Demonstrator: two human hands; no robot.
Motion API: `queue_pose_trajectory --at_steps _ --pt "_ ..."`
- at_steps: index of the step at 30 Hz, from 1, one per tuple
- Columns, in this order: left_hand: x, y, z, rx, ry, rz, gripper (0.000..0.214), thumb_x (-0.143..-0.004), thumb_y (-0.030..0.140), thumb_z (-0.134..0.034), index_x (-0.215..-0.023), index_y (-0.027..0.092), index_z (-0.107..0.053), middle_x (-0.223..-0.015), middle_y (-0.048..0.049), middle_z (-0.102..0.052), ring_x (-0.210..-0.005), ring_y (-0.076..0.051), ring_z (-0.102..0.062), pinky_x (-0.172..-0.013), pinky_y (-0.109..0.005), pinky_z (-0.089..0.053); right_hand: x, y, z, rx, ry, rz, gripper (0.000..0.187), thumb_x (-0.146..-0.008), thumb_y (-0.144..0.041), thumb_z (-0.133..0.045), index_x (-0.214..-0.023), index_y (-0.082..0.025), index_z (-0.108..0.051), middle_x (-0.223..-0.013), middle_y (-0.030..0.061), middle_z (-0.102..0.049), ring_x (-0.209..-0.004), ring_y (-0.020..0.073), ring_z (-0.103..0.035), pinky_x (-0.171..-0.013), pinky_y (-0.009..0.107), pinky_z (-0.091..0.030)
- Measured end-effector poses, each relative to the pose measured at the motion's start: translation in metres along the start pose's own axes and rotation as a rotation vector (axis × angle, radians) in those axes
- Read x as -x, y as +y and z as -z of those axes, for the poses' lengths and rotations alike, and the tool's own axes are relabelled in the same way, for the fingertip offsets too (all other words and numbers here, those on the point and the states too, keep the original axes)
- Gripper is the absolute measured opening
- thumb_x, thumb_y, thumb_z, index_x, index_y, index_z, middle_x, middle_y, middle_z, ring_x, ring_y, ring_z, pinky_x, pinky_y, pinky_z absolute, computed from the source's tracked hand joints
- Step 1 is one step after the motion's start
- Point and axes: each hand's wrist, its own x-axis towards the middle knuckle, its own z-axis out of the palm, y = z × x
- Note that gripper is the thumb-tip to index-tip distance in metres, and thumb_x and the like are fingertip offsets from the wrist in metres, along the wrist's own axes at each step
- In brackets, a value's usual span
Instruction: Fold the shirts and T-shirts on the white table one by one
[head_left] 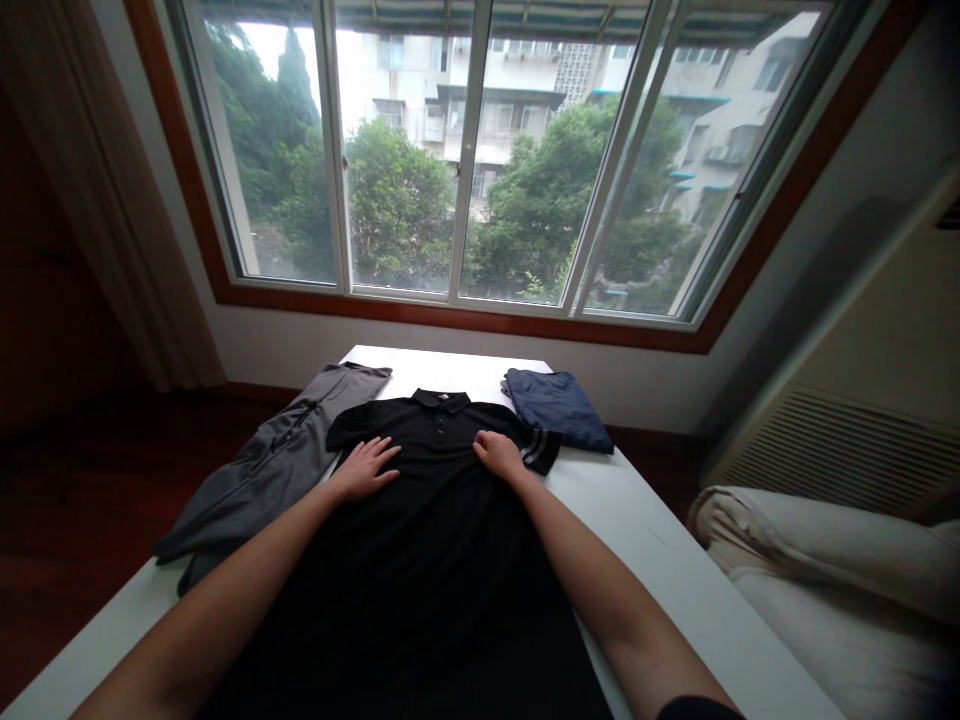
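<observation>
A black polo shirt (442, 530) lies spread out, front up, with its collar toward the window and its near end running out of view at the bottom. My left hand (365, 470) rests flat on the left side of its chest, fingers spread. On the opposite side of the chest, my right hand (499, 453) has its fingers curled together against the fabric. Two pale stripes mark the right-hand sleeve, which lies just beyond that hand. Whatever cloth is between the right fingertips is mostly hidden.
The shirt lies on a white table (645, 540). Grey trousers (270, 460) lie along its left edge, partly hanging over. A folded navy garment (559, 408) sits at the far right corner. Pale bedding (847, 560) is on the right, and a window (450, 170) is ahead.
</observation>
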Motion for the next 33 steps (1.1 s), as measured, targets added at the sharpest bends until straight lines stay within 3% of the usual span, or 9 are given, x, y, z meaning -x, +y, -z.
queue_pose_trajectory --at_steps 4,11,15,18,20,22,28,30,33 --pt "0.0 -0.001 0.0 -0.004 0.004 0.003 0.073 -0.102 0.071 -0.038 -0.163 0.033 -0.037 -0.173 -0.0066 -0.023 -0.16 -0.032 -0.019 -0.127 -0.055 -0.015 0.001 0.008 0.004 0.085 0.03 -0.064 0.018 -0.102 -0.034 -0.057 -0.103 -0.023 -0.071 -0.105 0.0084 -0.072 -0.098 0.0218 -0.065 -0.079 0.027 -0.041" --pt "0.0 0.0 0.0 0.003 0.009 0.002 0.072 -0.101 0.071 -0.039 -0.163 0.033 -0.039 -0.173 -0.0063 -0.024 -0.159 -0.033 -0.021 -0.127 -0.054 -0.015 0.006 -0.023 -0.006 -0.149 -0.074 0.436 0.014 -0.097 -0.034 -0.066 -0.105 -0.025 -0.074 -0.102 0.0041 -0.069 -0.095 0.0179 -0.064 -0.082 0.024 -0.043" --pt "0.001 0.001 0.001 0.009 0.009 0.002 0.072 -0.101 0.07 -0.039 -0.162 0.032 -0.04 -0.173 -0.0066 -0.025 -0.159 -0.033 -0.02 -0.127 -0.054 -0.015 0.001 -0.015 -0.005 -0.132 -0.054 0.241 0.015 -0.099 -0.033 -0.063 -0.102 -0.023 -0.074 -0.098 0.0037 -0.07 -0.087 0.0167 -0.064 -0.076 0.024 -0.043" --pt "0.001 0.001 0.001 0.011 0.005 0.002 0.072 -0.101 0.07 -0.04 -0.163 0.032 -0.04 -0.173 -0.0073 -0.024 -0.159 -0.033 -0.02 -0.127 -0.055 -0.015 -0.001 0.002 0.001 0.015 0.022 -0.004 0.019 -0.101 -0.033 -0.059 -0.101 -0.022 -0.073 -0.101 0.0065 -0.071 -0.095 0.0197 -0.065 -0.078 0.026 -0.042" --pt "0.001 0.001 0.002 0.01 0.006 0.001 0.072 -0.101 0.07 -0.039 -0.163 0.032 -0.039 -0.173 -0.0076 -0.024 -0.159 -0.033 -0.02 -0.127 -0.056 -0.016 0.0 0.008 0.005 0.087 0.046 -0.073 0.019 -0.102 -0.034 -0.058 -0.103 -0.021 -0.073 -0.104 0.0084 -0.071 -0.1 0.0215 -0.065 -0.08 0.027 -0.043" --pt "0.001 0.001 0.002 0.01 0.005 0.0 0.072 -0.101 0.07 -0.039 -0.163 0.032 -0.039 -0.173 -0.0075 -0.024 -0.159 -0.033 -0.02 -0.127 -0.055 -0.016 0.002 0.005 0.006 0.099 0.044 -0.021 0.018 -0.101 -0.033 -0.06 -0.105 -0.022 -0.073 -0.107 0.009 -0.07 -0.103 0.022 -0.064 -0.082 0.027 -0.043" --pt "0.001 0.001 0.002 0.008 0.013 -0.005 0.072 -0.102 0.071 -0.039 -0.162 0.033 -0.04 -0.173 -0.0072 -0.025 -0.159 -0.033 -0.021 -0.127 -0.054 -0.015 0.008 -0.033 -0.003 -0.215 -0.089 0.443 0.014 -0.099 -0.032 -0.065 -0.105 -0.024 -0.075 -0.101 0.0037 -0.071 -0.095 0.0177 -0.064 -0.085 0.025 -0.045" --pt "0.001 0.001 0.002 0.007 0.013 0.0 0.071 -0.101 0.07 -0.039 -0.162 0.033 -0.04 -0.173 -0.0065 -0.025 -0.159 -0.033 -0.021 -0.127 -0.054 -0.016 0.007 -0.038 -0.005 -0.247 -0.088 0.436 0.014 -0.099 -0.031 -0.065 -0.104 -0.024 -0.076 -0.101 0.0041 -0.071 -0.095 0.018 -0.064 -0.084 0.025 -0.046" --pt "0.0 0.001 0.002 0.013 0.007 0.011 0.071 -0.101 0.07 -0.041 -0.162 0.033 -0.04 -0.173 -0.0061 -0.025 -0.159 -0.032 -0.021 -0.127 -0.054 -0.016 0.004 -0.028 -0.002 -0.178 -0.065 0.283 0.014 -0.098 -0.03 -0.065 -0.102 -0.023 -0.077 -0.101 0.0049 -0.07 -0.093 0.018 -0.064 -0.082 0.025 -0.045"
